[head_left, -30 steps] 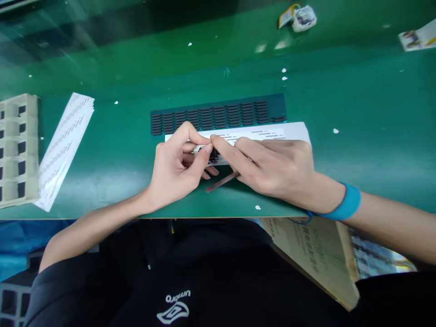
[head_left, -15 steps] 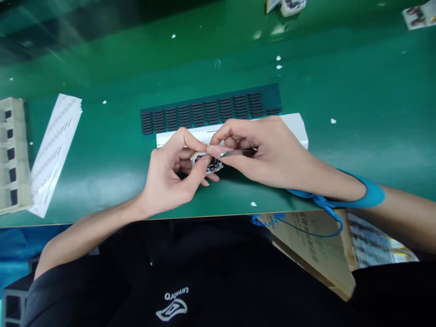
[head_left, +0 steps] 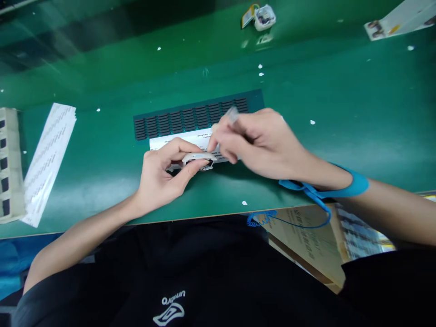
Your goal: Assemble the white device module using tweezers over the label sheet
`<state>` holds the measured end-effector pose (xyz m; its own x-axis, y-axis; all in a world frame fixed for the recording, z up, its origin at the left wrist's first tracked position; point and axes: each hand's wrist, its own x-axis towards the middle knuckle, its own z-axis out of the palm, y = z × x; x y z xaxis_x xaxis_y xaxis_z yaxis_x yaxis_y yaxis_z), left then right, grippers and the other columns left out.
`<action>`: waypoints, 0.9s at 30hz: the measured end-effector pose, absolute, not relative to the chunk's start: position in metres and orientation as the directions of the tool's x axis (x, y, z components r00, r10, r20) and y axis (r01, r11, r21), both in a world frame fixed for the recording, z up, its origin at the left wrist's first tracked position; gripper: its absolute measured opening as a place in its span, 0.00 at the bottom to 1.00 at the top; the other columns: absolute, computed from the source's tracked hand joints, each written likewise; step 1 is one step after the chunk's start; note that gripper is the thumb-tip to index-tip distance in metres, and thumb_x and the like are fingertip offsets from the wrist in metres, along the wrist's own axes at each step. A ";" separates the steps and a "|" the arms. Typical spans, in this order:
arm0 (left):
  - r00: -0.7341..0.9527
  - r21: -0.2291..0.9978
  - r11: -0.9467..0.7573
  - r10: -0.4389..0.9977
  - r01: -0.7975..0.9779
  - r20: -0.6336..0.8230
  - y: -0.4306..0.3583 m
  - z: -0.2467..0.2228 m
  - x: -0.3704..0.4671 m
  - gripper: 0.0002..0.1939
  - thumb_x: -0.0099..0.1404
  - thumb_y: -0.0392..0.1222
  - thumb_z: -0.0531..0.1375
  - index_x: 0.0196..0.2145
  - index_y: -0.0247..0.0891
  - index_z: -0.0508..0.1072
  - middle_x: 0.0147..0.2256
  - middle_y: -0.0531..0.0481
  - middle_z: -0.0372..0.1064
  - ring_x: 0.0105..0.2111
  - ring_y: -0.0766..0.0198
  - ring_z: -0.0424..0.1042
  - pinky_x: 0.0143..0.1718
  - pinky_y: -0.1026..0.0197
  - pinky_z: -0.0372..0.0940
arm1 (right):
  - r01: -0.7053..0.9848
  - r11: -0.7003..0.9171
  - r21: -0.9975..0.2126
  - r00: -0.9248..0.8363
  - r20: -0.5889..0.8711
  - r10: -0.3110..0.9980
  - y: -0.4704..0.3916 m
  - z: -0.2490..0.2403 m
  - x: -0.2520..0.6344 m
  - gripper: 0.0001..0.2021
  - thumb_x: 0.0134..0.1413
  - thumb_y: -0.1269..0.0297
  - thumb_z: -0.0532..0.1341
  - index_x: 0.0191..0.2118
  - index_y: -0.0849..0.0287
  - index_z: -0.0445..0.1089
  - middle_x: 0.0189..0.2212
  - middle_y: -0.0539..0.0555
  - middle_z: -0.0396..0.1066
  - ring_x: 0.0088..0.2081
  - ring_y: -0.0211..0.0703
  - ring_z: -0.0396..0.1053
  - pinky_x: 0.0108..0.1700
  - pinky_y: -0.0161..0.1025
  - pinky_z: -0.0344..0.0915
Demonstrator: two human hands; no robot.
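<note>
My left hand point(head_left: 162, 175) pinches a small white part with dark electronics point(head_left: 199, 160) just above the green table point(head_left: 102, 159). My right hand point(head_left: 257, 143) holds metal tweezers point(head_left: 232, 114), blurred, with the tips down near the part and the white label strip point(head_left: 177, 141). Behind both hands lies a dark blue sheet of black pads point(head_left: 190, 119). A blue wrist strap point(head_left: 354, 186) with a coiled cord is on my right wrist.
A white sheet of labels point(head_left: 47, 159) and a beige compartment tray point(head_left: 10, 168) lie at the left. A small white item with a yellow tag point(head_left: 260, 17) sits far back. Papers point(head_left: 391, 20) lie at the far right; a cardboard box point(head_left: 306, 240) is below the table edge.
My right hand went from pressing on the part, to holding the tweezers flat over it, to tilting them upright. The left hand kept its hold on the part.
</note>
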<state>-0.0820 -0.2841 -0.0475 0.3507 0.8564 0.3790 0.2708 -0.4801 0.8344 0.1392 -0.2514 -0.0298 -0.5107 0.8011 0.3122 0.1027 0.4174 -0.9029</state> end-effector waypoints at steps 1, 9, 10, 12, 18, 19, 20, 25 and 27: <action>0.389 0.774 -0.550 0.818 0.313 0.424 -0.284 -0.048 -0.083 0.05 0.73 0.38 0.69 0.41 0.38 0.76 0.34 0.52 0.85 0.32 0.63 0.85 0.31 0.66 0.76 | 0.069 0.410 -0.909 -0.490 0.327 0.808 -0.250 -0.025 0.143 0.20 0.76 0.57 0.62 0.29 0.56 0.70 0.19 0.44 0.65 0.21 0.33 0.58 0.26 0.36 0.54; 0.603 0.524 -0.729 0.673 0.441 0.429 -0.281 -0.058 -0.087 0.04 0.77 0.35 0.61 0.48 0.34 0.73 0.48 0.37 0.84 0.46 0.48 0.85 0.50 0.46 0.78 | 0.392 0.409 -0.824 -0.095 0.406 0.909 -0.249 -0.011 0.202 0.23 0.73 0.54 0.59 0.26 0.54 0.80 0.26 0.56 0.71 0.30 0.44 0.63 0.32 0.46 0.56; 0.592 0.524 -0.717 0.688 0.460 0.421 -0.281 -0.057 -0.088 0.03 0.77 0.35 0.60 0.47 0.34 0.73 0.46 0.38 0.84 0.45 0.48 0.85 0.48 0.47 0.78 | 0.445 0.333 -0.831 -0.042 0.352 0.935 -0.251 -0.014 0.210 0.27 0.73 0.49 0.59 0.23 0.54 0.77 0.24 0.55 0.71 0.26 0.42 0.61 0.29 0.45 0.54; 0.584 0.551 -0.698 0.703 0.457 0.406 -0.280 -0.055 -0.089 0.03 0.78 0.34 0.59 0.47 0.36 0.72 0.45 0.39 0.84 0.49 0.48 0.85 0.48 0.48 0.79 | 0.432 0.210 -0.877 0.001 0.233 0.972 -0.254 -0.021 0.225 0.31 0.71 0.39 0.62 0.21 0.55 0.75 0.20 0.56 0.72 0.20 0.39 0.61 0.24 0.45 0.53; 0.704 0.606 -0.711 0.631 0.357 0.326 -0.278 -0.054 -0.090 0.06 0.80 0.32 0.54 0.49 0.39 0.68 0.61 0.38 0.78 0.71 0.44 0.68 0.69 0.37 0.69 | 0.325 -0.024 -0.945 -0.059 -0.045 0.997 -0.269 -0.042 0.235 0.23 0.63 0.37 0.70 0.36 0.54 0.82 0.34 0.60 0.83 0.32 0.48 0.79 0.35 0.45 0.75; 0.720 0.609 -0.707 0.625 0.359 0.301 -0.278 -0.055 -0.090 0.06 0.80 0.33 0.53 0.50 0.39 0.68 0.62 0.38 0.77 0.71 0.44 0.68 0.70 0.35 0.67 | 0.325 -0.047 -0.945 -0.041 -0.064 0.997 -0.270 -0.044 0.234 0.23 0.63 0.37 0.69 0.36 0.54 0.82 0.35 0.60 0.83 0.33 0.48 0.80 0.37 0.46 0.76; 0.730 0.622 -0.695 0.626 0.361 0.276 -0.277 -0.056 -0.090 0.06 0.81 0.33 0.53 0.51 0.39 0.67 0.63 0.38 0.76 0.71 0.44 0.68 0.71 0.35 0.67 | 0.321 -0.059 -0.945 -0.027 -0.072 0.997 -0.270 -0.046 0.232 0.23 0.64 0.37 0.69 0.37 0.54 0.81 0.36 0.60 0.83 0.34 0.49 0.80 0.38 0.47 0.77; 0.690 0.740 -0.571 0.694 0.356 0.204 -0.273 -0.057 -0.089 0.04 0.82 0.38 0.52 0.49 0.41 0.66 0.61 0.41 0.79 0.68 0.51 0.72 0.65 0.44 0.74 | 0.326 -0.094 -0.941 -0.034 -0.111 0.993 -0.263 -0.047 0.230 0.28 0.61 0.34 0.68 0.38 0.59 0.80 0.38 0.63 0.83 0.36 0.50 0.81 0.40 0.47 0.79; 0.677 0.744 -0.562 0.707 0.361 0.205 -0.273 -0.057 -0.089 0.03 0.83 0.39 0.53 0.49 0.42 0.66 0.60 0.41 0.79 0.67 0.51 0.73 0.64 0.45 0.75 | 0.332 -0.095 -0.939 -0.045 -0.116 0.992 -0.260 -0.046 0.231 0.29 0.60 0.33 0.68 0.37 0.60 0.80 0.38 0.63 0.83 0.35 0.49 0.81 0.39 0.45 0.79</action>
